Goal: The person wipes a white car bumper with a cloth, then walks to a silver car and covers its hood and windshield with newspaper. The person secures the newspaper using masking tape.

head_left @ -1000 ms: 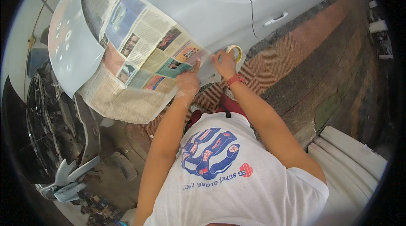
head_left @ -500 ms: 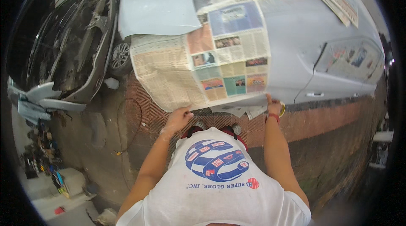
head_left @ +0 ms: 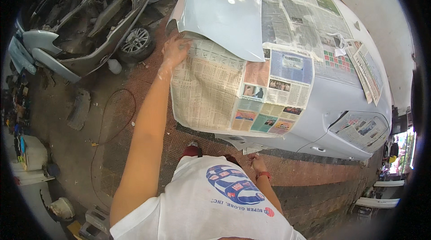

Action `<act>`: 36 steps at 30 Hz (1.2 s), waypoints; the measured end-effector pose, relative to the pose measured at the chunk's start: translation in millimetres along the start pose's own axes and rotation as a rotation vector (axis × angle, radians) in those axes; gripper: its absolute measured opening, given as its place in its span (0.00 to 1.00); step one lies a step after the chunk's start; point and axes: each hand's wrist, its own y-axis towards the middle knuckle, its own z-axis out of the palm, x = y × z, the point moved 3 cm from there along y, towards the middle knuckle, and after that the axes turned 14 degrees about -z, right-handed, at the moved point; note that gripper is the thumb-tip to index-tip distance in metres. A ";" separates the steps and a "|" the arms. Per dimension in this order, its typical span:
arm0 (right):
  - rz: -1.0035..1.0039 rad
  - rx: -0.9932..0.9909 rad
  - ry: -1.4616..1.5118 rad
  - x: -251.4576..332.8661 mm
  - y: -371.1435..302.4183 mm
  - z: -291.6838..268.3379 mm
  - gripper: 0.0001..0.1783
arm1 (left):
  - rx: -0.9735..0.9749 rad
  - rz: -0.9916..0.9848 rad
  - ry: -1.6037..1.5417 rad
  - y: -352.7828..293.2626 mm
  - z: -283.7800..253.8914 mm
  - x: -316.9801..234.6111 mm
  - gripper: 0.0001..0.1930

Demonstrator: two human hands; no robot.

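A sheet of newspaper, partly tan and partly coloured, drapes over the end of a pale grey car body. My left hand reaches far forward, its fingers closed at the sheet's far left corner, beside the raised car lid. That lid overlaps the sheet's far edge. My right hand is low, near the sheet's front edge and a loose hanging newspaper piece. Its fingers are curled together; what they hold, if anything, is hidden.
More newspaper covers the car's rear glass, and its side window is papered too. At the left stand a stripped car shell and its wheel. A thin hose curls over the floor.
My left hand has moved from the sheet's front edge to its far left corner. The right hand has left the front edge and dropped lower. The view has shifted; the yellow ring by it no longer shows.
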 end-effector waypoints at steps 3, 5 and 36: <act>-0.092 -0.007 -0.066 21.9 -21.4 4.6 0.17 | 0.309 -0.122 -0.311 49.1 22.7 11.5 0.23; -0.147 0.047 -0.128 28.7 -7.6 4.9 0.17 | 0.465 -0.179 -0.667 80.5 28.0 50.9 0.26; -0.267 0.348 0.363 422.1 11.7 137.7 0.28 | 0.519 0.398 -0.491 -156.6 -30.1 -7.2 0.04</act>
